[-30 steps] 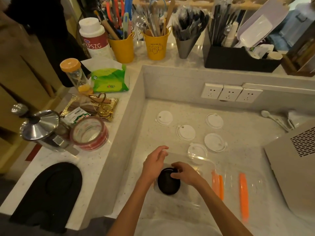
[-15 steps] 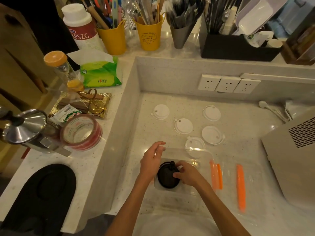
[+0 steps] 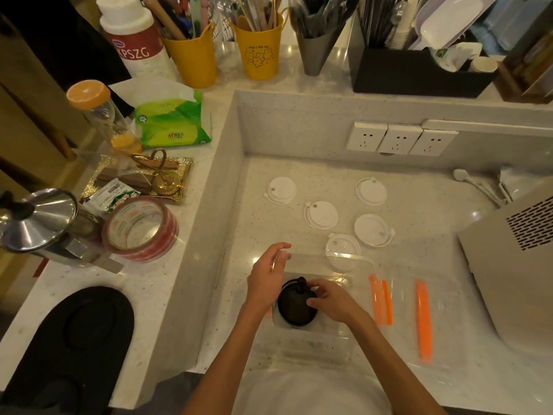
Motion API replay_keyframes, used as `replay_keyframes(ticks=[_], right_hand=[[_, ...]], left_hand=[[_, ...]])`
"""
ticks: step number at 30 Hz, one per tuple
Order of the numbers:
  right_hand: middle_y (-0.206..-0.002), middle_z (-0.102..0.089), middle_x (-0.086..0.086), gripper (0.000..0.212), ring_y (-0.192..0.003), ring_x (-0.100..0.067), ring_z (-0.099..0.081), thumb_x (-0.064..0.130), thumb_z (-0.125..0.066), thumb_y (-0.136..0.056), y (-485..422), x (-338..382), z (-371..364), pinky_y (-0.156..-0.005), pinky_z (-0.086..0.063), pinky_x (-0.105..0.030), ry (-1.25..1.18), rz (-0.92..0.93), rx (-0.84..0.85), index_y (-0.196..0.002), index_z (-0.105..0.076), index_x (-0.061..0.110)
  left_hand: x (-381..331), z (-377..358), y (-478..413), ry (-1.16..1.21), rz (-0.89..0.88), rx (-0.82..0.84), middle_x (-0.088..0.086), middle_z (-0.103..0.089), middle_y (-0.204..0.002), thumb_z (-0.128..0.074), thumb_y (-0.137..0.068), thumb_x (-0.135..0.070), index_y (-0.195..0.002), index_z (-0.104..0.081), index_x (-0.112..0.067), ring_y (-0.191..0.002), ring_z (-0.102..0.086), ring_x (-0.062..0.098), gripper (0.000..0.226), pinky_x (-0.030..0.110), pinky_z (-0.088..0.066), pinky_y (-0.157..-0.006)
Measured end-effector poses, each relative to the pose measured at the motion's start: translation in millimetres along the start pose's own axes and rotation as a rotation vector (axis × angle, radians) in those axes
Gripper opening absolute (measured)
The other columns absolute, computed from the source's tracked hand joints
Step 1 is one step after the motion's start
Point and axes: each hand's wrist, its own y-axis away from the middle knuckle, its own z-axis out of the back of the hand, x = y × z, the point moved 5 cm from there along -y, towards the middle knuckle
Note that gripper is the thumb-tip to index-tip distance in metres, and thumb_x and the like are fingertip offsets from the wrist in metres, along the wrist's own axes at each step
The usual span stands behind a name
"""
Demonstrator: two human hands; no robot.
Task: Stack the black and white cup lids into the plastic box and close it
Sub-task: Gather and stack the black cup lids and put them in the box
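Just below centre frame, the left hand (image 3: 265, 283) grips the left rim of the clear plastic box (image 3: 314, 351), while the right hand (image 3: 335, 301) pinches a black lid (image 3: 293, 311) inside it. Five white lids (image 3: 321, 215) lie on the counter (image 3: 425, 211) above the box.

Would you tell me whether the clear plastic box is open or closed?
Open: the plastic box has no cover on, and the right hand holds black lids inside it.
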Motion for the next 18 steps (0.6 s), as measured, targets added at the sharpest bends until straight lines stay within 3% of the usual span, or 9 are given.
replay_keyframes(ticks=[4, 9, 18], right_hand=[[-0.119, -0.066, -0.01, 0.043, -0.092, -0.012, -0.056, 0.007, -0.068, -0.089, 0.6, 2.1, 0.6, -0.079, -0.041, -0.019, 0.011, 0.02, -0.001, -0.13, -0.059, 0.013], [-0.123, -0.065, -0.01, 0.045, -0.096, -0.012, -0.055, 0.009, -0.067, -0.09, 1.1, 2.6, 0.3, -0.085, -0.042, -0.022, 0.021, 0.007, 0.011, -0.133, -0.057, 0.013], [-0.128, -0.063, -0.011, 0.047, -0.099, -0.014, -0.055, 0.011, -0.067, -0.09, 0.5, 2.5, -0.5, -0.087, -0.043, -0.024, 0.037, -0.015, 0.029, -0.135, -0.055, 0.013]], left_hand=[[0.9, -0.5, -1.1, -0.011, 0.002, 0.004, -0.02, -0.073, -0.106, -0.045, -0.104, -0.042, -0.116, -0.061, -0.049, -0.109, -0.064, 0.001, 0.021, 0.049, -0.05, -0.104], [0.9, -0.5, -1.3, -0.007, -0.002, 0.013, -0.02, -0.072, -0.107, -0.046, -0.104, -0.041, -0.117, -0.061, -0.047, -0.109, -0.061, -0.005, 0.021, 0.046, -0.05, -0.103], [-1.1, 0.3, -0.3, 0.0, -0.011, 0.036, -0.018, -0.072, -0.108, -0.045, -0.105, -0.039, -0.118, -0.061, -0.046, -0.112, -0.062, 0.002, 0.021, 0.047, -0.049, -0.105]])
